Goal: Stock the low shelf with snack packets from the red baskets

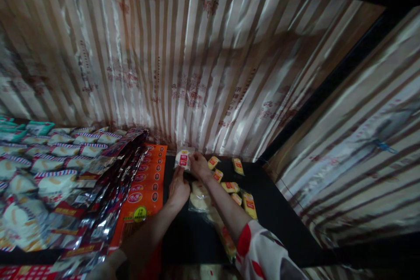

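At the back edge of the dark shelf, both my hands are on a small clear packet (181, 156) with a pale round piece inside and a red label. My right hand (201, 167) pinches its right edge with closed fingers. My left hand (179, 189) grips its lower edge. Under my right forearm lies a larger clear packet (201, 197) with pale round contents, partly hidden by the arm. Several small yellow packets with red labels, such as one packet (249, 204), lie scattered to the right of my right arm.
Orange packs (149, 179) overlap in a row to the left, beside a stack of shiny dark red packs (121, 166). Farther left are many white bread-like bags (54, 183) and green packs (39, 127). A striped plastic sheet (183, 52) hangs behind the shelf, with another sheet at right.
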### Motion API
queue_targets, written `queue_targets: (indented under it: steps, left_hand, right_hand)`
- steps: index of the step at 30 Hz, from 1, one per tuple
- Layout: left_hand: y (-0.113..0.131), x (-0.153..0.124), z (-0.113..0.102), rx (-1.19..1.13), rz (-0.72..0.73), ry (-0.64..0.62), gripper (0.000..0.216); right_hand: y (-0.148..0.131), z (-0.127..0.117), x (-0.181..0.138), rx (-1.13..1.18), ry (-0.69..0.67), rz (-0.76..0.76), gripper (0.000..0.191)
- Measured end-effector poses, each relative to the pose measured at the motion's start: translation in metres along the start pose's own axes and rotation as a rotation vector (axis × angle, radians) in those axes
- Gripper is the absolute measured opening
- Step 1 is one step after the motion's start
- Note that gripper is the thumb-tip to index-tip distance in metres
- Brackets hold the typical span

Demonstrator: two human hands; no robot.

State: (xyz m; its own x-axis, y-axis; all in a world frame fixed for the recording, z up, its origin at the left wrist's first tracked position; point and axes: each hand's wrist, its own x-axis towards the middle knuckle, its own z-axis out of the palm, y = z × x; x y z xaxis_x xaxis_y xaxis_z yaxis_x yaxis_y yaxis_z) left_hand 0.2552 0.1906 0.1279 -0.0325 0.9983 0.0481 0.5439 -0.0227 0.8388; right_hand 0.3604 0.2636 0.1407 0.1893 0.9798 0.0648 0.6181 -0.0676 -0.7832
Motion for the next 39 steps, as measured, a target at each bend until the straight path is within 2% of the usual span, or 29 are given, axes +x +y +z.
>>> queue_targets:
  steps: [5, 11, 20, 26, 30, 33, 36, 39]
  left_hand:
    - [-0.004, 0.02, -0.003, 0.036, -0.042, -0.048, 0.054]
    - [-0.012, 0.038, -0.001, 0.008, -0.076, -0.032, 0.055]
    - [-0.013, 0.055, -0.003, 0.122, -0.093, -0.058, 0.058]
    - [-0.018, 0.056, -0.001, 0.216, -0.016, -0.088, 0.057]
    - [-0.014, 0.048, -0.007, 0.231, 0.003, -0.099, 0.056]
    - [-0.005, 0.035, -0.015, 0.189, 0.043, -0.083, 0.05]
    - [0.004, 0.013, -0.023, 0.185, 0.029, -0.075, 0.044]
    - [0.008, -0.023, -0.03, 0.238, 0.036, -0.063, 0.045]
  right_hand:
    - [-0.007, 0.023, 0.017, -0.025, -0.006, -0.002, 0.02]
    - [-0.015, 0.037, 0.026, -0.144, -0.017, 0.006, 0.025]
    - [-0.012, 0.046, 0.031, -0.337, 0.009, 0.038, 0.024]
    - [-0.008, 0.047, 0.027, -0.411, -0.007, -0.048, 0.024]
    - [-0.003, 0.043, 0.01, -0.408, 0.049, -0.24, 0.028]
    - [-0.003, 0.034, -0.012, -0.287, 0.083, -0.349, 0.031]
    - [-0.008, 0.021, -0.043, -0.129, 0.114, -0.37, 0.031]
    - [-0.012, 0.003, -0.085, 0.053, 0.091, -0.362, 0.029]
